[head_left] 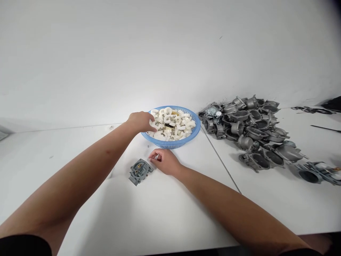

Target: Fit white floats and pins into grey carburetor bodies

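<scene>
My left hand (142,122) reaches over the left rim of a blue plastic basket (197,131). Its thumb and fingers are apart, close to the white C-shaped floats (167,111) heaped inside. On the table in front of the basket lies a grey metal carburetor body (140,170), its inner side up with brass parts showing. Just right of it rests my right hand (166,161), thumb and fingertips pinched together. Whatever the right fingers hold, if anything, is too small to make out.
Many grey metal carburetor bowls and bodies (247,122) are piled right of the basket. Another carburetor body (310,175) lies at the far right, near a thin dark screwdriver-like rod (326,128) and a black cord (313,110). A white wall (106,64) stands behind. A seam (221,160) crosses the tabletop.
</scene>
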